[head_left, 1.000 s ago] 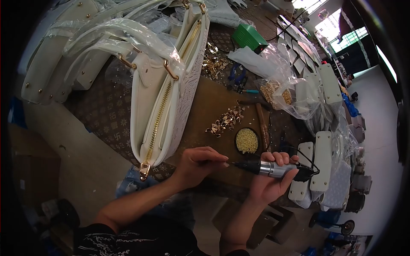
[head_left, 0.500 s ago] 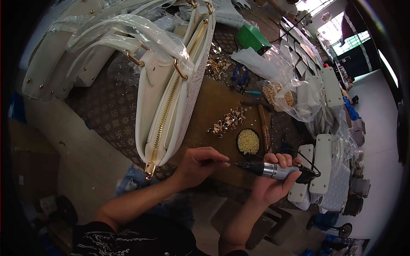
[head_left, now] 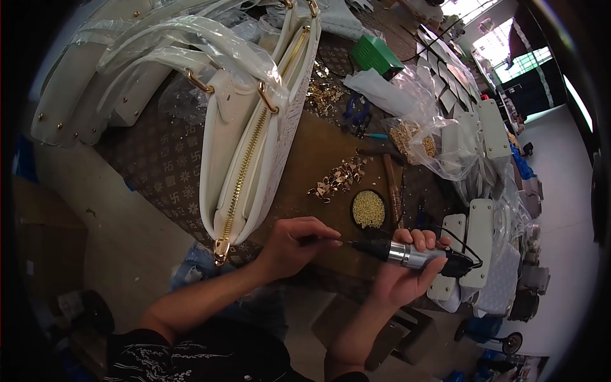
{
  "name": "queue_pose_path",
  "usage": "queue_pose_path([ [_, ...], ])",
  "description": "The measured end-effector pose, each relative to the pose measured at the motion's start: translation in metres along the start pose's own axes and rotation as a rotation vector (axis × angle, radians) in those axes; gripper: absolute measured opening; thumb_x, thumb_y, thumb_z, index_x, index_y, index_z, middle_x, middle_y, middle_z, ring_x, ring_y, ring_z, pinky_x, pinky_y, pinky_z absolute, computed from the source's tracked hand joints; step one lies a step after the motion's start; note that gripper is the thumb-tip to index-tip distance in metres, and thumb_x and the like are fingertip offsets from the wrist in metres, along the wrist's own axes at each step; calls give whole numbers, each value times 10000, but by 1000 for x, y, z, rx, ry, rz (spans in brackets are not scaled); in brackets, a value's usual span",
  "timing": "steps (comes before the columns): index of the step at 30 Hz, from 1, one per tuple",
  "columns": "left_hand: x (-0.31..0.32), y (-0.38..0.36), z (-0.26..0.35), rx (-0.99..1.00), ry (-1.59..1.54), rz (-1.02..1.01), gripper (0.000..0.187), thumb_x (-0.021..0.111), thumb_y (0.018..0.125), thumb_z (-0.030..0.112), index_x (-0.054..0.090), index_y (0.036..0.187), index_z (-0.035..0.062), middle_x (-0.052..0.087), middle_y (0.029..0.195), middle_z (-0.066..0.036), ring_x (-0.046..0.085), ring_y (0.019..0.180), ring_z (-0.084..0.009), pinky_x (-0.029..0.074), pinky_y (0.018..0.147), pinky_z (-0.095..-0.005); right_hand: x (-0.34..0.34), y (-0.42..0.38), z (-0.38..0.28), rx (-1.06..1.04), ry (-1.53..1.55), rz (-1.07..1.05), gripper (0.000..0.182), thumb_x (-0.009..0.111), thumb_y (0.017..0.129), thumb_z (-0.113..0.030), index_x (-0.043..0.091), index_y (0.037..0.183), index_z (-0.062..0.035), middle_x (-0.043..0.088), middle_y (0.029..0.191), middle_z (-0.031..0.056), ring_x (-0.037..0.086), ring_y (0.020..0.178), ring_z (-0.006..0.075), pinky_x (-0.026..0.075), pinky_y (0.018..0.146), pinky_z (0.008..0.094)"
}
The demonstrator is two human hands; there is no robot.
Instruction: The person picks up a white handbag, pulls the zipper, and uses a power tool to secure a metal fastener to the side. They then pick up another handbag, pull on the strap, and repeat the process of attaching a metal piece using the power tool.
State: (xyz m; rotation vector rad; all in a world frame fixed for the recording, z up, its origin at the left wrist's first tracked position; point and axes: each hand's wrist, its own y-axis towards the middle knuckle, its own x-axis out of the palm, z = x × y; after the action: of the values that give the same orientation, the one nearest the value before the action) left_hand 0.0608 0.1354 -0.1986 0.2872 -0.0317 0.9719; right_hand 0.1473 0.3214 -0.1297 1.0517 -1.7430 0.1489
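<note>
In my right hand (head_left: 407, 274) is an electric screwdriver (head_left: 407, 254), silver and black, lying level with its bit pointing left. The fingers of my left hand (head_left: 299, 245) are pinched together at the tip of the bit; whatever they hold there is too small to make out. Just beyond the tool sits a round black dish (head_left: 368, 210) full of tiny gold screws. A pile of gold metal fittings (head_left: 337, 179) lies behind it. To the left stands a white handbag (head_left: 245, 172) with a gold zipper and plastic-wrapped handles.
A hammer (head_left: 391, 184) lies right of the dish. Farther back are blue-handled pliers (head_left: 356, 111), a green box (head_left: 375, 54) and a plastic bag of gold parts (head_left: 414, 143). More white bag pieces (head_left: 480, 242) stand at the right, beside the screwdriver's cord.
The view has shifted very slightly. Both hands and the screwdriver keep nearly the same position, with the left fingers still at the bit.
</note>
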Motion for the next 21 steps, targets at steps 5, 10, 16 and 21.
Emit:
queue_pose_path([
  [5,0,1,1,6,6,-1,170,835,858,-37,790,1007,29,768,958,-84,732,873,-150,570,741,-273,7,0,0,-17,-44,-28,338,665,1068,-227,542,1361,-115,528,1124,42,537,1010,165,408,1009,390],
  [10,0,1,1,-21,-15,-7,161,840,851,-42,794,987,30,767,954,-79,730,877,-143,567,742,-270,4,-3,-3,-33,-119,-34,442,692,1053,-263,451,1413,-176,494,1144,25,512,1010,158,402,1000,398],
  [16,2,-1,-4,-28,-65,-15,157,843,855,-40,795,985,33,768,961,-76,728,883,-136,570,752,-270,10,-7,-3,-73,-268,-74,478,706,1042,-266,436,1427,-175,484,1142,27,502,999,158,399,987,405],
  [21,0,0,-5,-31,-46,-15,160,844,861,-35,793,997,32,768,971,-77,729,896,-134,575,768,-271,12,-6,-4,-91,-228,-59,479,706,1042,-269,438,1429,-179,482,1144,26,496,990,157,401,981,405],
])
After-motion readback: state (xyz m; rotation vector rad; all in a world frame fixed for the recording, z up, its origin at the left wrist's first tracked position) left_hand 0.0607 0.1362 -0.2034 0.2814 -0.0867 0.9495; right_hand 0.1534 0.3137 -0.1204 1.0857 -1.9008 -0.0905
